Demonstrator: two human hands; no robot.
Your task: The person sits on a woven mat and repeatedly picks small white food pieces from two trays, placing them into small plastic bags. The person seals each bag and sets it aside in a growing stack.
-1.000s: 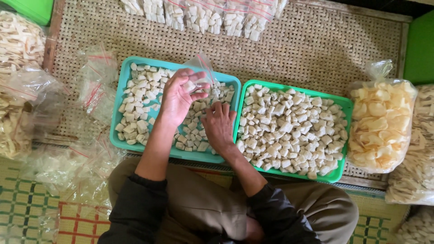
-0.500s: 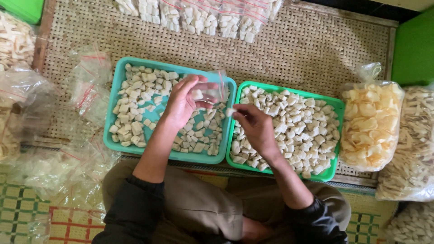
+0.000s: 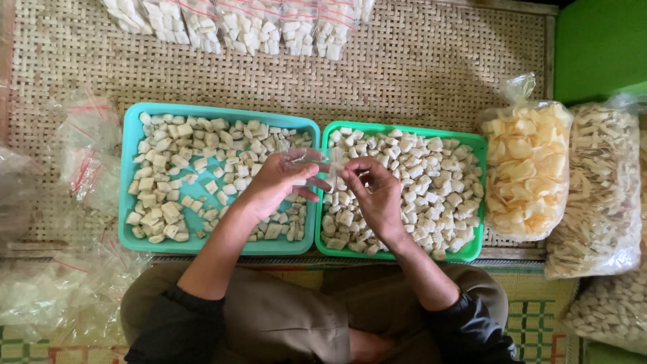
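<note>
Two trays of pale square crackers lie side by side on a woven mat: a teal tray (image 3: 131, 232) on the left and a green tray (image 3: 477, 246) on the right. My left hand (image 3: 280, 183) hovers over the teal tray's right side and holds a small clear plastic bag (image 3: 301, 160). My right hand (image 3: 376, 195) is over the green tray's left part, fingers pinching a few cracker pieces (image 3: 337, 164) at the bag's mouth. Both hands meet above the seam between the trays.
Filled small bags (image 3: 236, 23) line the mat's far edge. Empty clear bags (image 3: 87, 148) lie to the left. Large bags of yellow round crackers (image 3: 526, 168) and pale stick crackers (image 3: 596, 195) stand on the right. My crossed legs (image 3: 296, 317) are below the trays.
My right hand has come up off the green tray's crackers and moved to the bag held by my left hand. The view has shifted slightly.
</note>
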